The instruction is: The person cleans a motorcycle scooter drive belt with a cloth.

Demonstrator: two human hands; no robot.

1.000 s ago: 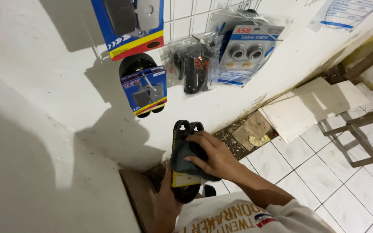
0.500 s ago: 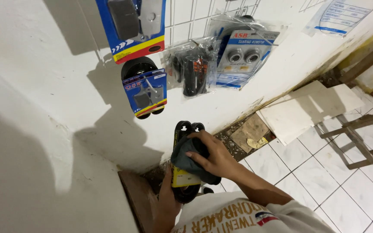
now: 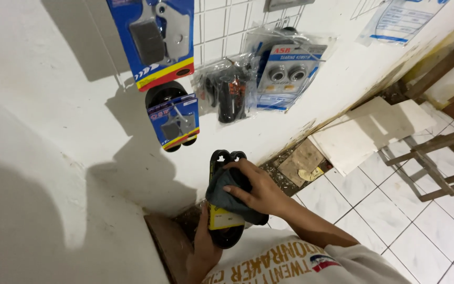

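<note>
My left hand (image 3: 205,243) grips the lower end of a black rubber belt (image 3: 224,156) folded in a yellow card sleeve (image 3: 223,218), held upright in front of me. My right hand (image 3: 252,190) presses a dark grey cloth (image 3: 220,190) against the belt's middle, fingers curled over it. The belt's top loops stick out above the cloth. Both hands are close to the white wall (image 3: 43,105).
A wire grid (image 3: 222,26) on the wall carries packaged parts: a blue brake-pad card (image 3: 158,39), a smaller blue pack (image 3: 174,121), black grips in a bag (image 3: 228,92), a bearing pack (image 3: 285,71). White tiles (image 3: 363,134) lean at the wall's foot; a wooden frame (image 3: 437,158) stands at right.
The view has shifted slightly downward. My right hand has slid the cloth a little along the belt; my left hand keeps its hold.
</note>
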